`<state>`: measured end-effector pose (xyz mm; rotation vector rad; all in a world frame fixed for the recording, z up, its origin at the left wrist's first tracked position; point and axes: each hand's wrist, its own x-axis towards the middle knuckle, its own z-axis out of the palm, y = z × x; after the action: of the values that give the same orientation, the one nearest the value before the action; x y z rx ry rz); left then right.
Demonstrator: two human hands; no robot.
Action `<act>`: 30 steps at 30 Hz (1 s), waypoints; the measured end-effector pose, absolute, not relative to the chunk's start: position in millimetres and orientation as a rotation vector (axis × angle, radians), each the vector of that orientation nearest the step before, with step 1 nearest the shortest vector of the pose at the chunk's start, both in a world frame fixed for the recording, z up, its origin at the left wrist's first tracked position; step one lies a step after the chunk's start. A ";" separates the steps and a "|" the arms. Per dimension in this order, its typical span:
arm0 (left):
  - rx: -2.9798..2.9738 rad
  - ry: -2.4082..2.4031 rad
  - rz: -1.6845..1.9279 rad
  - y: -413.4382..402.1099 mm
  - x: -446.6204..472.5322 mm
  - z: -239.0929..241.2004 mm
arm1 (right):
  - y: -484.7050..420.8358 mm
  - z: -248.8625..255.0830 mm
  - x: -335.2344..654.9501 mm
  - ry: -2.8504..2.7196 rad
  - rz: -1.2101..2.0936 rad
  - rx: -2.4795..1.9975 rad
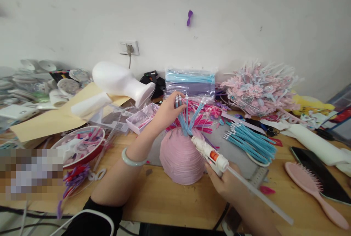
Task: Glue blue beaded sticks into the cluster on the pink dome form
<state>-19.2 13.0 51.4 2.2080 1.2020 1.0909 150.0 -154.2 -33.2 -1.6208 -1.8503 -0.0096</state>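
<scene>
A pink ribbed dome [181, 159] stands on the table, with blue pipe-cleaner stems [188, 122] tipped with white beads rising from its top. Pink stems [203, 123] spread out around them. My left hand [175, 108] is closed around some of the blue stems near their beaded ends. In my right hand [223, 181] is a white hot glue gun [210, 152] with an orange part and a long clear glue stick out of its back. Its nozzle is at the base of the blue stems; whether it touches them I cannot tell.
A bundle of beaded blue stems [252, 142] lies to the right, near a pink hairbrush [304, 183] and a dark tablet [315, 170]. A white foam head [115, 80] lies behind on the left, above a round basket [101, 148] of scraps. Pink flowers [260, 93] pile up at the back right.
</scene>
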 end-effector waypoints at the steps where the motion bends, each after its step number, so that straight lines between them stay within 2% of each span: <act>1: 2.207 1.201 1.092 13.1 -19.2 51.3 | -154.6 -32.8 149.9 -1.854 -0.013 -1.622; 30: 2.199 1.182 1.086 12.9 -19.1 50.2 | -160.2 -34.2 148.3 -1.716 0.148 -1.641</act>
<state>-19.1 12.9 50.2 2.1991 1.1824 1.0859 148.3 -160.2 -34.2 -1.6411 -1.7160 0.1481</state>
